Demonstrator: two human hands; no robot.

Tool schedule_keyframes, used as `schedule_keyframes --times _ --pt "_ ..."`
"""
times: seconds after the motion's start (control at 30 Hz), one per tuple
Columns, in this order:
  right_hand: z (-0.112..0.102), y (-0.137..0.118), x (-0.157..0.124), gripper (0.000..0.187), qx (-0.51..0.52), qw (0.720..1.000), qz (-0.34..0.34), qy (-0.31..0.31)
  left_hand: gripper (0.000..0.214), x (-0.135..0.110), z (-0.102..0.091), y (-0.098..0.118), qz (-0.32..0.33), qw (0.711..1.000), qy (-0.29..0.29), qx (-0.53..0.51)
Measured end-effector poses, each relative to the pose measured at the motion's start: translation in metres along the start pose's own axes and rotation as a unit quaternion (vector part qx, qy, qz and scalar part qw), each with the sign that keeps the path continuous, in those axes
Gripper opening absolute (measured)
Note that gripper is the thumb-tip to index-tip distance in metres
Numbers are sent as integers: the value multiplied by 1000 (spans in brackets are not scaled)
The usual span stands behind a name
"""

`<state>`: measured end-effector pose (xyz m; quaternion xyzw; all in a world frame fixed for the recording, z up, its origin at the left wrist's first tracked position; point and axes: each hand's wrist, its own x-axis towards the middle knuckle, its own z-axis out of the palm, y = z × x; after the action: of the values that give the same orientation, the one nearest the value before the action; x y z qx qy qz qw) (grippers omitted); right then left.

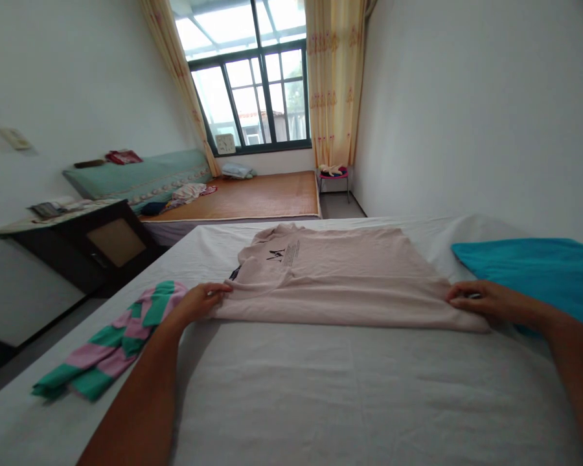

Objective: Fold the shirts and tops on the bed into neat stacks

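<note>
A pale pink T-shirt (350, 259) with a dark printed letter and small text lies sideways on the white sheet (340, 395). Its near side is folded over in a long strip. My left hand (206, 301) pinches the shirt at the left end, by the neck and shoulder. At the right end, my right hand (480, 301) grips the hem edge between thumb and fingers. A green-and-pink striped garment (121, 343) lies crumpled beside my left forearm. Just past my right hand is a flat blue cloth item (529, 265).
Beyond the sheet stands a bed with a brown mat (267, 194) and a green padded headboard (146, 178). A dark cabinet (102, 246) is at the left. A small pink stool (334, 175) stands under the curtain (335, 84), near the window (247, 97).
</note>
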<state>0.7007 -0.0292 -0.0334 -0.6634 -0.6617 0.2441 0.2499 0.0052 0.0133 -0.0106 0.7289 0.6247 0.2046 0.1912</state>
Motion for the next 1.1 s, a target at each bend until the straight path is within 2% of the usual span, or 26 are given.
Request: schedule_keyframes --times 0.1,0.17,0.23,0.33,0.43,0.5,0.6,0.77,0.83,0.9,0.97,1.03,1.1 --pt "7 -1 10 39 -123 991 -5 51 47 2 -1 10 -2 989 114 95" --pt "21 -14 14 42 -163 977 -41 130 45 10 3 23 -3 977 161 138" --pt "40 -34 15 40 -153 974 -96 135 42 22 10 38 -2 978 135 161" --pt "64 -60 10 34 -131 975 -166 67 36 42 25 56 -4 977 57 207" --pt "74 -68 8 30 -120 972 -196 40 29 57 34 67 -27 964 34 263" --pt "72 -64 9 30 -102 976 -189 42 26 62 34 71 -30 959 62 274" --pt "67 -54 11 28 -88 978 -185 38 33 64 32 74 -2 956 143 257" --pt "68 -51 13 30 -114 973 -192 53 45 60 45 82 -20 955 172 240" --pt "72 -56 12 33 -134 966 -214 63 46 54 59 91 48 956 184 224" --pt "78 -63 10 38 -147 956 -249 50 42 45 75 102 165 957 130 201" --pt "85 -69 8 44 -158 950 -267 12 42 34 91 111 244 951 43 186" --pt "91 -70 8 48 -177 949 -260 -19 49 24 104 115 249 951 -14 185" --pt "94 -65 10 51 -199 951 -236 -24 57 18 112 113 209 958 -34 191"
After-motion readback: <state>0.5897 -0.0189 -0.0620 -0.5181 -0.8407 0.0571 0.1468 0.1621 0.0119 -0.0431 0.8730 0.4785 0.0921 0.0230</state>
